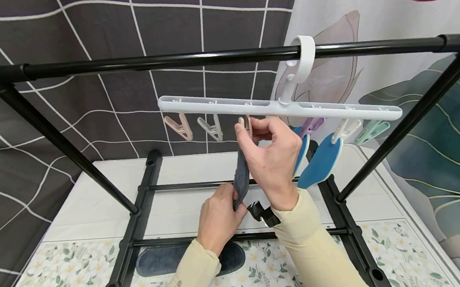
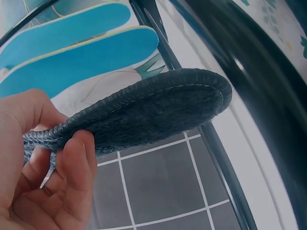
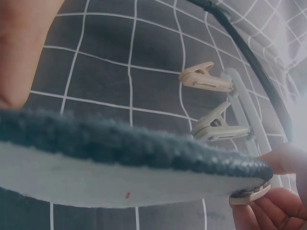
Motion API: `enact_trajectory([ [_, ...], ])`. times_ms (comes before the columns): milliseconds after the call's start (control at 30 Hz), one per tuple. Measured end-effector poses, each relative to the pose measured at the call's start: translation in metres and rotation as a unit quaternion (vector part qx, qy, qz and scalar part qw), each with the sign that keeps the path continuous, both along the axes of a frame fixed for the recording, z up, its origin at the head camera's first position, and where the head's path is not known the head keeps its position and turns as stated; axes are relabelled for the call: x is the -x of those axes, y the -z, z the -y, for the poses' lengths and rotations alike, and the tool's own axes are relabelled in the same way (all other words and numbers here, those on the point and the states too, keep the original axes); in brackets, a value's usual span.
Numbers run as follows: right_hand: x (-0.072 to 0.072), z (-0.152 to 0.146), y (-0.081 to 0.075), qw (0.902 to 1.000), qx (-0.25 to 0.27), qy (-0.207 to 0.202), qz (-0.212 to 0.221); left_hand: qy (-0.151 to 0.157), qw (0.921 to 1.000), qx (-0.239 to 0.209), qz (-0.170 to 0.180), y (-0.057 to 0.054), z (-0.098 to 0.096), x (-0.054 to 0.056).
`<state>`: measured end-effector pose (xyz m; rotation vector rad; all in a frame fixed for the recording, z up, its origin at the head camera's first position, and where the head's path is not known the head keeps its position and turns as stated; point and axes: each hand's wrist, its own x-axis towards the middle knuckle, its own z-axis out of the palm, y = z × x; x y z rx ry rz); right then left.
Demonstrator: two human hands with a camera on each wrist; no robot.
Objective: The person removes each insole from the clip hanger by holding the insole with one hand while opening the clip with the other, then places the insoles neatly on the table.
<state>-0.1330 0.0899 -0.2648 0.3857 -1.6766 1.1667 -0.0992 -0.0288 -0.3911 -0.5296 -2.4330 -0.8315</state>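
A dark grey fuzzy insole [image 1: 241,174] hangs upright below the white clip hanger [image 1: 227,106]. Its lower part is pinched between the thumb and fingers of my left hand [image 1: 220,212]; the left wrist view shows the plush side of the insole [image 2: 158,112]. Up at the hanger, my right hand [image 1: 275,158] pinches a small beige clip [image 3: 252,195] at the insole's top end. From the right wrist, the insole's pale underside [image 3: 96,184] shows. Pink [image 1: 180,127] and grey [image 1: 212,128] clips hang unused to the left.
Two blue insoles [image 1: 321,162] hang from clips on the right, beside a green clip [image 1: 371,131]. A black rack bar [image 1: 158,62] carries the hanger. Another dark grey insole [image 1: 162,259] lies on the floral surface [image 1: 62,278] below, partly behind my left sleeve.
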Motion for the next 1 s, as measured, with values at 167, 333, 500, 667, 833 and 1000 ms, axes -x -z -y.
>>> enact_trajectory([
  [167,0.000,-0.001,0.000,1.0000,0.003,0.000,0.001,-0.003,1.0000,0.000,0.002,0.000,0.001,-0.001],
  [333,0.001,-0.003,0.000,1.0000,0.003,0.002,0.003,-0.008,1.0000,0.003,0.003,-0.001,0.004,-0.001],
  [500,0.001,-0.005,0.000,1.0000,0.004,0.003,0.005,-0.015,0.9999,0.006,0.001,-0.001,0.007,-0.001],
  [667,0.001,-0.005,0.000,1.0000,0.003,0.002,0.008,-0.022,0.9997,0.009,0.006,-0.004,0.009,-0.003],
  [833,0.001,-0.006,0.000,1.0000,0.001,0.005,0.007,-0.027,0.9995,0.013,0.006,-0.004,0.013,-0.004],
  [1000,0.001,-0.007,0.001,0.9999,0.002,0.011,0.008,-0.029,0.9994,0.016,0.001,-0.004,0.018,-0.006],
])
